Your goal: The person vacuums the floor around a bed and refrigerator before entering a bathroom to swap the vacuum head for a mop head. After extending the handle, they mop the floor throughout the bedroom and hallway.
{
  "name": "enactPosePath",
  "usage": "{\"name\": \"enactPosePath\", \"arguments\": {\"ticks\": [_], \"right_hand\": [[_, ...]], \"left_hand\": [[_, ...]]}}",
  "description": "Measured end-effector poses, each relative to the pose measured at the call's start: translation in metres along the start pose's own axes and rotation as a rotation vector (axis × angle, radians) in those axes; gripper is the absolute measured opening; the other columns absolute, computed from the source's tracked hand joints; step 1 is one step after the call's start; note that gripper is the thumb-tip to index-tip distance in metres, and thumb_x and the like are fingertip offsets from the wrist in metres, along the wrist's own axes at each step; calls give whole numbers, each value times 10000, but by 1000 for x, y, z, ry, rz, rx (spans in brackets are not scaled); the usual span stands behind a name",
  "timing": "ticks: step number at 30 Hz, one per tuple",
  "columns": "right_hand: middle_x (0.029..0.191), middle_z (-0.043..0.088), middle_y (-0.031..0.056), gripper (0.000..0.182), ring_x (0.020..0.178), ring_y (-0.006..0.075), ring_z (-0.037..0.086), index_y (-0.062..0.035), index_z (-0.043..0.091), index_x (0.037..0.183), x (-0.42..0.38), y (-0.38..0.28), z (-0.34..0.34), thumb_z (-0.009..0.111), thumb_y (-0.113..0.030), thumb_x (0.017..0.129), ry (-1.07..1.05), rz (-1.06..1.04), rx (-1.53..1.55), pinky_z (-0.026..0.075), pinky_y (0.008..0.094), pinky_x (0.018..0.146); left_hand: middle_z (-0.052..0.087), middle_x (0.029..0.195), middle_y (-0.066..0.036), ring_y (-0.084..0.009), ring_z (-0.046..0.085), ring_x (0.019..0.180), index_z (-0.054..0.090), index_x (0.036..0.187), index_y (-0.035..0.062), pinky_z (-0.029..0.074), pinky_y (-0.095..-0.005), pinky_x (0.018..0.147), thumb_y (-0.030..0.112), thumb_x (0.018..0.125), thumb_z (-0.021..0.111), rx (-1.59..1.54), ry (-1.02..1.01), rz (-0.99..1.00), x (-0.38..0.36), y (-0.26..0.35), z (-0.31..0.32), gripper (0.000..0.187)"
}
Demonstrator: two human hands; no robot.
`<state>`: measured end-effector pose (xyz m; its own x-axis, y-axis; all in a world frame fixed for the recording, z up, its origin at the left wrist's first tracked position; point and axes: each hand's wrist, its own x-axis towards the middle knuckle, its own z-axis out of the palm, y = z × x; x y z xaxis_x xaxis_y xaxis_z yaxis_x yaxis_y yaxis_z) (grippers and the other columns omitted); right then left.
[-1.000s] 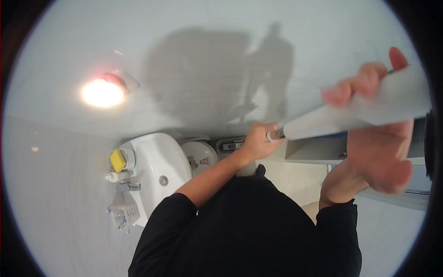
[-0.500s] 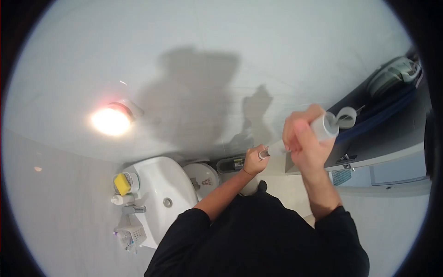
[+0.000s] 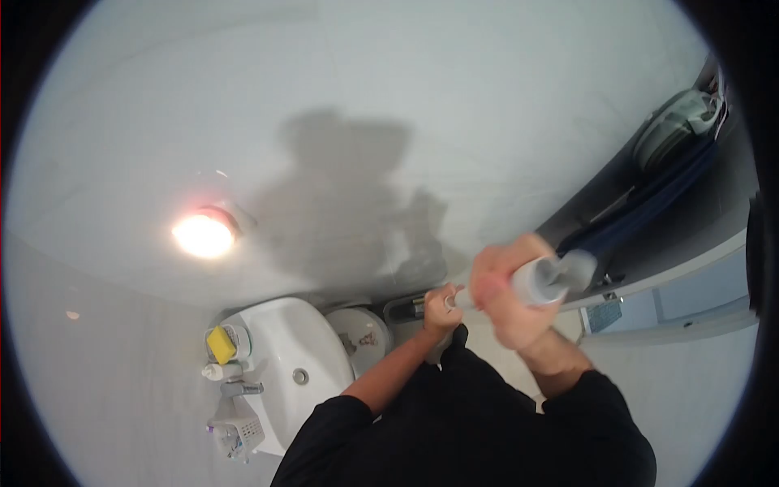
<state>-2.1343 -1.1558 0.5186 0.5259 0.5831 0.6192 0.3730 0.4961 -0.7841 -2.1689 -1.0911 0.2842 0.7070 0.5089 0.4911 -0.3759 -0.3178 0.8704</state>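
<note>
Both hands were on a long grey handle (image 3: 531, 280), a tube-like pole that ran from near the head camera down toward the floor beside the toilet (image 3: 357, 329). The right hand (image 3: 507, 296) was wrapped around the thick upper end, its fingers (image 3: 487, 284) curled fully closed over the tube so that only the open end stuck out past the thumb side. The left hand (image 3: 442, 304) gripped lower down, where the pole narrowed at a metal collar, its fingers likewise closed around it. The pole looked rigid and light, probably smooth plastic or metal, so it would likely turn in a loose grasp; two spaced holds, one at the fat grip and one near the collar, seemed the sound way to steer it. What sat at its lower tip could not be told, as the body hid it. A white basin (image 3: 284, 357) with a yellow sponge (image 3: 219, 345) stood to the left.
</note>
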Motion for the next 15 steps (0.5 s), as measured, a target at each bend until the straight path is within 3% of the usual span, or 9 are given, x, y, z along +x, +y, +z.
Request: {"name": "enactPosePath", "arguments": {"ticks": [3,4,5,7,9,11,12,13,15], "right_hand": [[593,488,54,201,489,94,455,-46,411,794,-6,9,5,598,-1,853,-28,28,20,350,229,419],[595,492,61,194,495,95,459,-39,417,785,-3,8,5,594,0,854,-13,42,16,356,232,422],[595,492,61,194,495,95,459,-39,417,785,1,9,3,594,0,854,-22,22,27,356,232,422],[604,509,73,186,509,97,479,-41,422,793,6,7,-2,591,12,849,4,51,113,375,228,447],[605,519,62,188,507,91,474,-47,438,772,4,19,-7,595,0,863,21,68,64,385,224,473],[590,509,33,206,497,83,456,-56,452,742,6,32,-12,596,-25,885,-3,408,87,380,222,486],[560,473,4,225,461,73,410,-61,460,717,5,36,-11,590,-42,899,53,377,48,348,234,448],[560,473,4,225,461,73,410,-61,460,717,7,34,-14,590,-42,899,54,369,45,348,234,448],[543,457,-26,196,448,50,398,-54,494,743,12,26,-26,619,-58,895,303,264,86,310,233,411]], "left_hand": [[495,574,-193,-408,530,537,465,639,22,448,-391,513,30,700,624,27,101,-26,-26,-61,-3,170],[496,574,-178,-393,532,531,475,655,24,439,-385,511,29,699,632,-203,133,-145,-22,-64,1,163],[496,574,-178,-393,532,531,475,655,24,439,-385,511,29,699,632,-190,139,-124,-20,-67,-3,163],[493,571,-169,-379,542,534,480,657,32,434,-384,505,37,716,659,93,45,19,-3,-13,-12,188],[520,592,-162,-364,563,541,516,729,37,441,-389,507,52,729,682,174,17,40,11,10,-10,167],[558,625,-145,-339,579,539,538,811,40,451,-387,510,94,749,702,104,144,-30,28,35,-5,183],[625,822,-150,-320,634,737,546,992,38,495,-391,654,138,766,723,200,39,-126,26,34,-10,304],[625,822,-150,-320,634,737,546,992,38,495,-391,654,138,766,723,199,38,-118,26,32,-12,304],[599,1105,-176,-335,592,1014,492,1191,17,468,-407,877,164,769,733,240,-45,-10,22,27,-13,507]]}}
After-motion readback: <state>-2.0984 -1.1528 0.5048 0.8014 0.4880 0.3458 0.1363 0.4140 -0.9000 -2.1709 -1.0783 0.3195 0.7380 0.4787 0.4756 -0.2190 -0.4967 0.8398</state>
